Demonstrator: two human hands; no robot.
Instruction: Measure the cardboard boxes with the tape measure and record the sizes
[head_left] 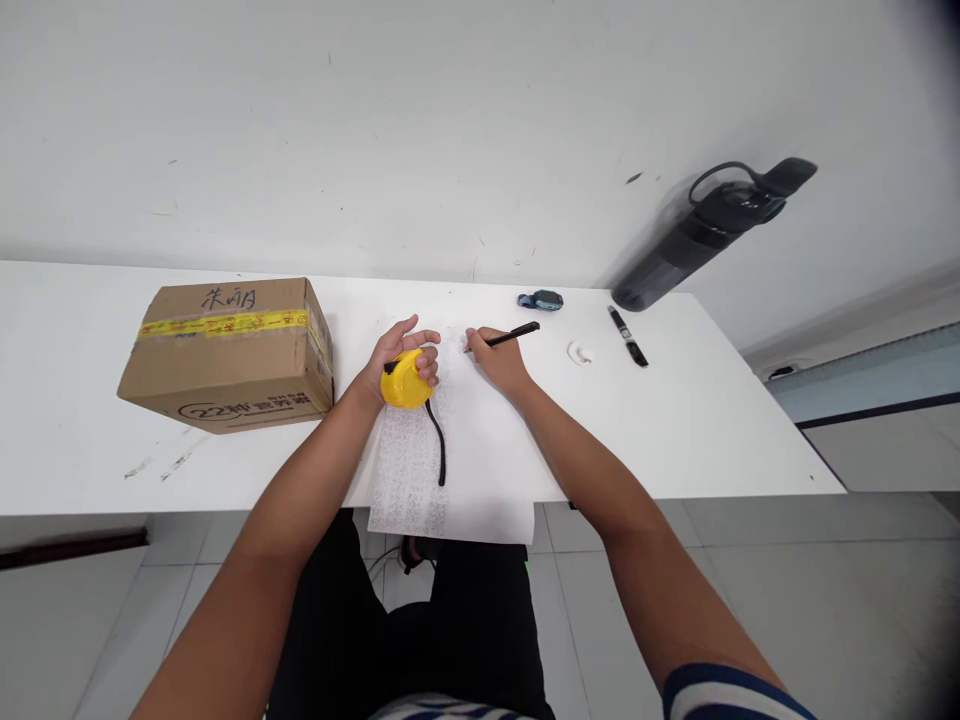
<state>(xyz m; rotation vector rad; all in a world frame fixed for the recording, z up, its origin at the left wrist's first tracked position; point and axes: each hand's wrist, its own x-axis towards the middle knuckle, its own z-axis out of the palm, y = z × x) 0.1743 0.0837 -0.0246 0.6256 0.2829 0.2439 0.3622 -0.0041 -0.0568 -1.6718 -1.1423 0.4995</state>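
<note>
Pinched slim black pen in right hand, slanting left toward white paper; gripped rounded yellow tape measure in left hand.

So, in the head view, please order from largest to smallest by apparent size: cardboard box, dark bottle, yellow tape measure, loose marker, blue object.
1. Cardboard box
2. Dark bottle
3. Yellow tape measure
4. Loose marker and blue object: too alike to rank
</note>
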